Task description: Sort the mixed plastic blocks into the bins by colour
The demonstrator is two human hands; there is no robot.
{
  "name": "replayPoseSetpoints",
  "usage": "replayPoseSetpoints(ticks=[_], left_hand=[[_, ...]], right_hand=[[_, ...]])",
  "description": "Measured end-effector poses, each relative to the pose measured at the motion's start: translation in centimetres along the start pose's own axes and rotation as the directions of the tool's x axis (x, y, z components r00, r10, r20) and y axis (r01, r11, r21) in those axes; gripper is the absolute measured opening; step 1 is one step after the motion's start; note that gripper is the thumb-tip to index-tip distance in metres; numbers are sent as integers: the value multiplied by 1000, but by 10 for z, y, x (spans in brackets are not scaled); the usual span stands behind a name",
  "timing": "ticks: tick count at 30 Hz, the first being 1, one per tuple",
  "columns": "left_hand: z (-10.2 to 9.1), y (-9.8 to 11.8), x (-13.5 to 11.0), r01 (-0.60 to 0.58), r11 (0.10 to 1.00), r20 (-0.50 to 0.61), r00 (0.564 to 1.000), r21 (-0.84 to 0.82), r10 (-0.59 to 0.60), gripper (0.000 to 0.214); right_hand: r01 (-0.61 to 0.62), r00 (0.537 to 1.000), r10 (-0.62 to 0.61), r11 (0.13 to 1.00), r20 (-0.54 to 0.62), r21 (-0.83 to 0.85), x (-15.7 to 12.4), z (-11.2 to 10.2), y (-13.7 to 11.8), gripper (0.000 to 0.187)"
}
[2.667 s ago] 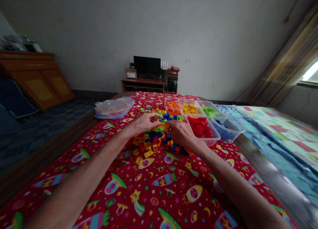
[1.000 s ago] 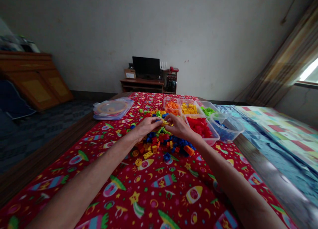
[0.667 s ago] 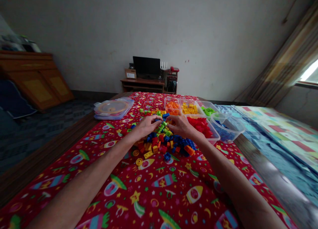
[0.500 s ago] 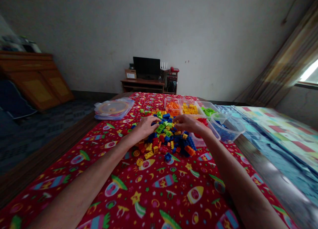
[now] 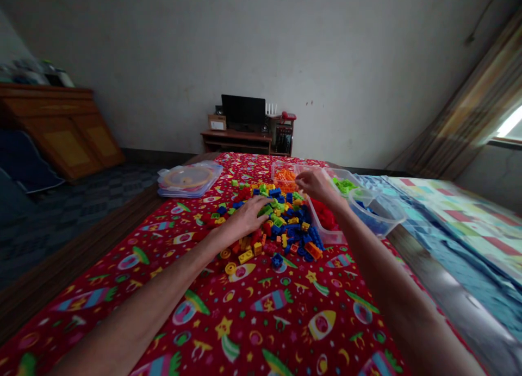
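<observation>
Resting on the brick pile (image 5: 274,224), the left hand (image 5: 247,215) lies loose — grasping nothing visible. The right hand (image 5: 316,183) hovers beyond over the trays (image 5: 341,176) — grip unclear.

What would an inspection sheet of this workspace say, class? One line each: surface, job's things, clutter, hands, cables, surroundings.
Surface: red rocket-print cloth.
Job's things: mixed brick pile; clear tubs of orange, green, red and blue bricks.
Clutter: stacked clear lids.
Hands: left hand on the pile; right hand raised over the tubs, contents hidden.
Cables: nothing seen.
Surroundings: monitor on low desk, wooden cabinet, curtain.
</observation>
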State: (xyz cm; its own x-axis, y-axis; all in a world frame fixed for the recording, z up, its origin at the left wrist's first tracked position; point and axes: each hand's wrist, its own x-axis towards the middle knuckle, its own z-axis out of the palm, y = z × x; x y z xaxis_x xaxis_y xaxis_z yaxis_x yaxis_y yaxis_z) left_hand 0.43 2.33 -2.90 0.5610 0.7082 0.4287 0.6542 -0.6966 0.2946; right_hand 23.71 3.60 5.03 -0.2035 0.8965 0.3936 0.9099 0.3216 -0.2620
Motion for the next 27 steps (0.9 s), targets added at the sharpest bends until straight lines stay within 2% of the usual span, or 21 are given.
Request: replayPoseSetpoints(ticks=[2,5,9,11,14,17,21,23,27], left_hand=[[0,-2,-1,32,999,-22,999,40,-32,36],[-1,0,-1,79,993,-58,996,90,-74,33],[-3,11,-2,-39,994,-89,995,99,48,37],[-3,19,-2,-88,989,-71,993,118,96,33],[-4,24,-4,-86,984,-40,995,159,94,34],[-2,21,-6,-71,985,-24,997,155,76,39],[3,14,-5,-20,992,-80,996,125,30,41],[3,13,-2,37,993,-91,995,109,-27,34],[-3,15,3,143,988,-65,988,60,-139,25]], right_hand=[[94,990,-95,995,107,21,-14,16,-15,24],[186,963,-179,982,200,-19,-26,32,-28,24],[267,920,-238,962,312,-53,-32,38,-31,31],[317,900,-282,947,333,-56,-37,39,-32,28],[362,895,-318,927,314,-93,-44,42,-37,25],[367,903,-332,926,272,-89,-49,42,-44,26],[360,904,-368,930,217,77,-46,36,-49,27],[318,925,-338,938,175,135,-44,31,-47,25],[226,958,-242,968,157,110,-41,23,-40,18]])
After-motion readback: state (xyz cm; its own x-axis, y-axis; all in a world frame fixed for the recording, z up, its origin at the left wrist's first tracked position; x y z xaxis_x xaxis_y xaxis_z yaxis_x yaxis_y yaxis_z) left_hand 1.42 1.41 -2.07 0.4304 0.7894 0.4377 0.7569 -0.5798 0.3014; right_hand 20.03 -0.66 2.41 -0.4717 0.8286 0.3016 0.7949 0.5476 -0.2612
